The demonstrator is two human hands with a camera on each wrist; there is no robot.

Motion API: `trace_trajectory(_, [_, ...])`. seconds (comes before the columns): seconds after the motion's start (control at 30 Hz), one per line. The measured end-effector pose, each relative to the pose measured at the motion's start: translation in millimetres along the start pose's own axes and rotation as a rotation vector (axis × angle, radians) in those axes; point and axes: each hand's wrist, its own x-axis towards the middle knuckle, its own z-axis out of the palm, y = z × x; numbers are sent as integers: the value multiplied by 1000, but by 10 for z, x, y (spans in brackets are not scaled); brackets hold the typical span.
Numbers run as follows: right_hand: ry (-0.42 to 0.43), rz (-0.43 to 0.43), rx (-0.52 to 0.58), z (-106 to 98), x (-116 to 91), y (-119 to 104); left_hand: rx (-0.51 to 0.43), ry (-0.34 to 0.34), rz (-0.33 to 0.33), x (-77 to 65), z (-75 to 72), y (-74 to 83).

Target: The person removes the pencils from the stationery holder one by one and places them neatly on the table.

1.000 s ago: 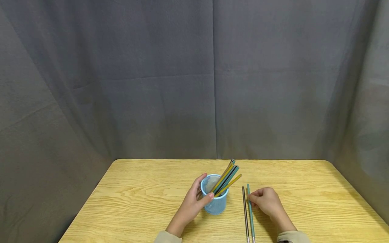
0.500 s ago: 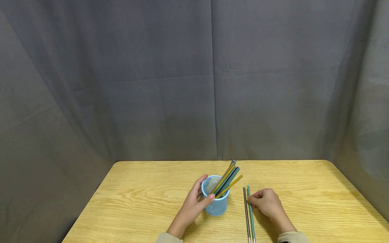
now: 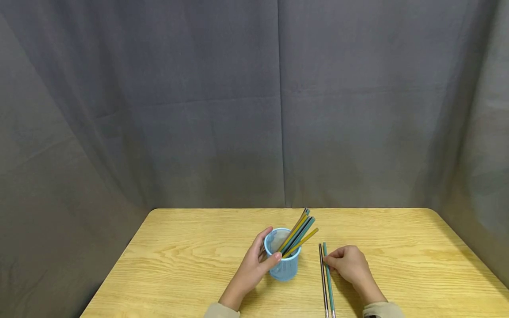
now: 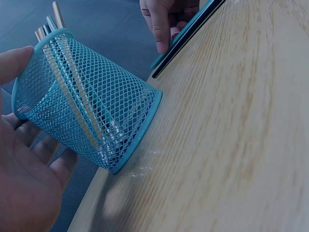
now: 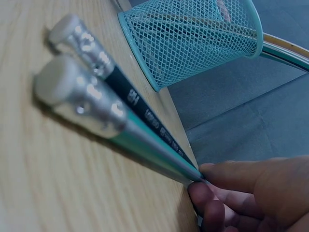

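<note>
My left hand [image 3: 251,268] holds a light blue mesh pencil cup [image 3: 284,270] near its rim, thumb at the near side and fingers round the left. Several pencils [image 3: 297,236], yellow, green and dark, lean to the right inside it. To the right, a green pencil [image 3: 329,285] and a black pencil [image 3: 323,278] lie side by side on the table. My right hand [image 3: 351,266] pinches the green one near its far end between thumb and fingers. White erasers in silver ferrules, such as the green pencil's eraser [image 5: 57,83], show close up in the right wrist view.
The wooden table [image 3: 179,260] has a straight far edge with rounded corners. Grey curtains [image 3: 207,110] hang behind it and along both sides. The pencil cup stands just left of the two lying pencils.
</note>
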Motion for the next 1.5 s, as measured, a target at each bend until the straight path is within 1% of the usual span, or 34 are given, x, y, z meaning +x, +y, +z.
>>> trace_trajectory(0.3, [14,5,-24,6,10,10,2,-1,5,12,-7,-19])
trace_trajectory(0.4, [20,11,-30,14,14,15,7,-4,-5,15,-12,-31])
trace_trajectory(0.57, [24,-15,-44,30,29,5,7,9,-26,9,-28,-43])
trace_trajectory(0.67, [24,-23,-46,34,31,-6,0,18,-21,6,-28,-47])
trace_trajectory(0.83, [43,-13,-47,21,13,-7,-18,2,-10,12,-8,-46])
trace_trajectory(1.0, [53,-29,-51,9,6,-7,1,4,-7,25,0,-32])
trace_trajectory(1.23, [18,-7,-27,33,3,-46,13,7,-19,22,-26,-19])
trace_trajectory(1.5, [8,-17,-14,32,65,-26,34,12,1,59,-41,-34])
